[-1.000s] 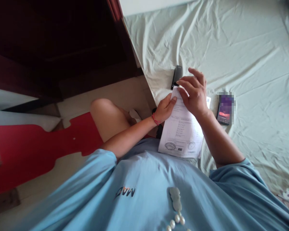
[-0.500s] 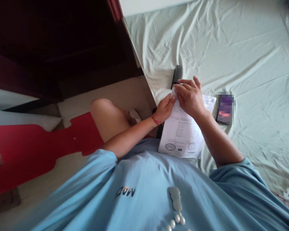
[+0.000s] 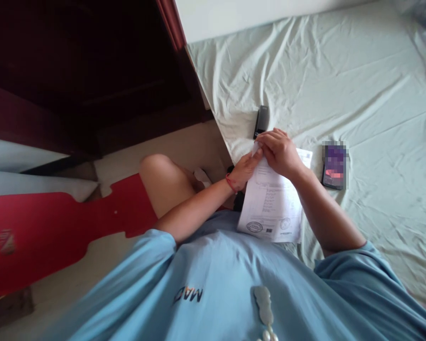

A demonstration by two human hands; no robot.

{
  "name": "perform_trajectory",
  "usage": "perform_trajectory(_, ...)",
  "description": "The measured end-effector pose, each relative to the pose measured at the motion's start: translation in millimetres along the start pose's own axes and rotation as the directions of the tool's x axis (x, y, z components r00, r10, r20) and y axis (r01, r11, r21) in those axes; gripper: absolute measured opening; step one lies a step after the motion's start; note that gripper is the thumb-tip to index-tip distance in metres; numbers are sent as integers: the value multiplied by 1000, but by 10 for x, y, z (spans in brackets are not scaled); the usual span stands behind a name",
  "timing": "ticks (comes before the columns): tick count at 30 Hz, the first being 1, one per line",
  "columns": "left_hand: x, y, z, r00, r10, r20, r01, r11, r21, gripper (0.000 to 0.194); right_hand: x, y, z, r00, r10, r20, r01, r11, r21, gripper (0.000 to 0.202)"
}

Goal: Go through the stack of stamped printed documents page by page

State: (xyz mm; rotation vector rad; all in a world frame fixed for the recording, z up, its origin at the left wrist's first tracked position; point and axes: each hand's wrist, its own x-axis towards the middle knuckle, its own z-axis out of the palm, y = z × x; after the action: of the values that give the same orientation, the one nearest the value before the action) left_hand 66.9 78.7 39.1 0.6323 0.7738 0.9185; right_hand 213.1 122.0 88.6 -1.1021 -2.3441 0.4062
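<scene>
Printed paper sheets (image 3: 275,203) with round stamps lie across my lap and the bed's edge. My left hand (image 3: 246,168), with a red thread at the wrist, pinches their upper left corner. Over that same corner, my right hand (image 3: 280,150) is closed with its fingertips together, close to the left thumb. Its palm and whatever the fingertips press on are hidden. Just beyond the fingers a black stapler (image 3: 261,121) rests on the sheet. A phone (image 3: 334,166) with a lit, blurred screen lies to the right of the papers.
A wrinkled pale green bedsheet (image 3: 341,85) spreads ahead and to the right, its left edge dropping to the floor (image 3: 199,137). A red board-like thing (image 3: 57,232) lies at left beside my bent knee. Dark furniture (image 3: 92,61) stands at the upper left.
My right hand's fingers, spread and raised before, have drawn together over the papers' corner. The left hand keeps its hold. The whole view has shifted slightly.
</scene>
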Motion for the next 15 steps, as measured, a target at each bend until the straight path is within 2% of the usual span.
perform_trajectory(3, -30, 16, -10, 992, -84, 89, 93, 990, -105, 39, 6, 13, -27, 999, 31, 9, -32, 998, 51, 30)
perform_trajectory(5, -43, 4, -39, 988, -114, 102, 118, 992, -34, 52, 3, 27, -32, 997, 74, 14, -74, 996, 56, 31)
perform_trajectory(7, -44, -12, -72, 989, -125, 75, 120, 990, 75, 58, 2, 39, -30, 996, 85, 23, -86, 996, 30, 31)
perform_trajectory(11, -10, -15, -131, 995, -86, 53, 73, 975, 208, 53, 26, 31, -44, 999, -28, 23, 30, 993, -117, 37)
perform_trajectory(15, 31, -12, -193, 995, -25, 97, -11, 936, 353, 56, 59, 0, -85, 985, -119, 125, 143, 967, -210, 36)
